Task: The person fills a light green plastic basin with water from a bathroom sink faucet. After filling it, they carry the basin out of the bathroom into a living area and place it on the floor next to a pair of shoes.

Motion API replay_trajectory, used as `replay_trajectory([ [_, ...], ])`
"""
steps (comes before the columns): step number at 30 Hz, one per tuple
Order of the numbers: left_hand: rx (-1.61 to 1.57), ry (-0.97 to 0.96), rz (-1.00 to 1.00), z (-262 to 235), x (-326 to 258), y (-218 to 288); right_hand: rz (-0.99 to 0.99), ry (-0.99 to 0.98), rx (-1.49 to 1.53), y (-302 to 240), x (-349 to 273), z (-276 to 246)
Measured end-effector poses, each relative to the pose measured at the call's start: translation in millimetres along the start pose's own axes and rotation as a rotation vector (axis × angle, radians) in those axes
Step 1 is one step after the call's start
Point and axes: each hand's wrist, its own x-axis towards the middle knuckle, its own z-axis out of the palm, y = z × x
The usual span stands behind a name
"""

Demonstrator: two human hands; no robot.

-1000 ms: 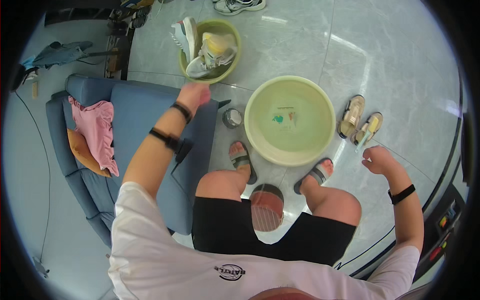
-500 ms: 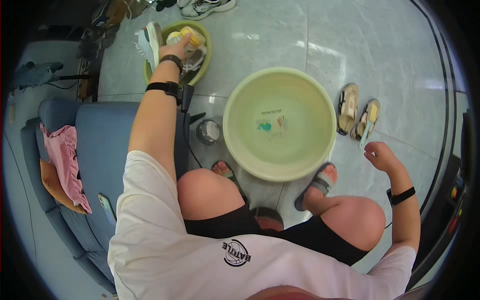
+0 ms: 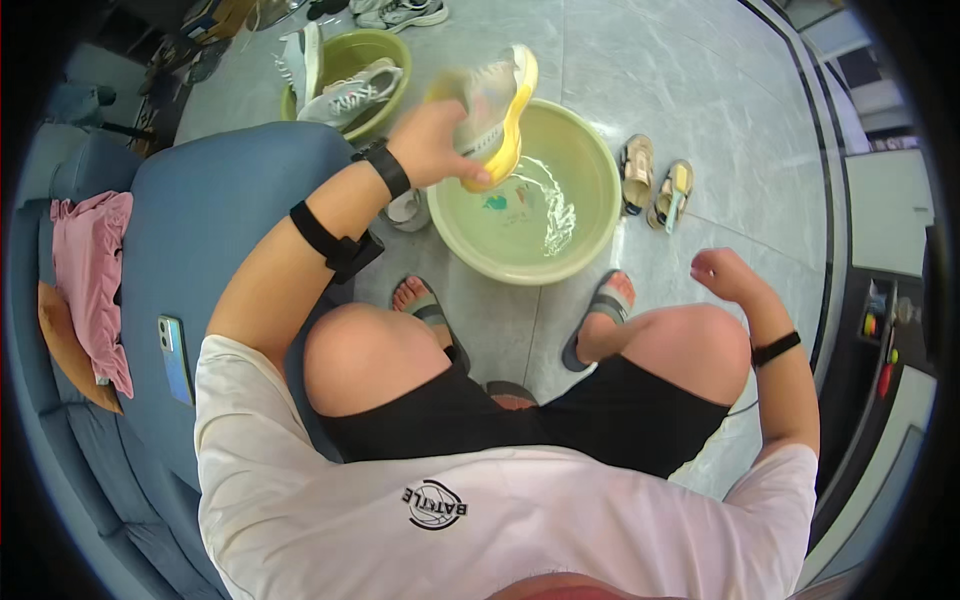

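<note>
My left hand (image 3: 433, 148) is closed round a sneaker (image 3: 497, 125) with a whitish upper and a yellow sole, held tilted over the left rim of a big pale green basin (image 3: 525, 275). A blurred yellowish patch beside the hand may be a second shoe; I cannot tell. Rippled light on the basin's floor looks like water. My right hand (image 3: 725, 274) hovers by my right knee, fingers loosely curled, with nothing visible in them. Beyond it, a brush (image 3: 679, 190) with a light blue handle lies on one of two beige shoes (image 3: 637, 172).
A smaller olive-green basin (image 3: 398, 92) at the far left holds white-grey sneakers (image 3: 350, 97). More shoes (image 3: 403, 14) stand behind it. A blue sofa (image 3: 240, 180) is on my left, with a phone (image 3: 174, 358) and a pink cloth (image 3: 92, 285). A dark-topped cabinet (image 3: 885, 330) stands right.
My left hand has lifted the yellow-soled sneaker out of the smaller basin and carried it right, over the big basin. My right hand is now farther from the brush. The view has shifted.
</note>
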Motion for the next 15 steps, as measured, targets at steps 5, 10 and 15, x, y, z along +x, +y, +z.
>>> replay_trajectory([
  [5, 0.188, -0.198, 0.150, 65.6, -13.3, -11.3, 0.114, 0.122, 0.071, -6.9, -32.2, 6.9],
  [10, 0.250, -0.463, 0.132, 114.4, 0.7, -28.1, 0.159, 0.053, 0.056, 28.6, -30.7, 71.1],
  [15, 0.145, -0.481, 0.007, 155.5, 25.6, -47.6, 0.295, 0.027, 0.120, 63.8, 23.8, 110.3],
])
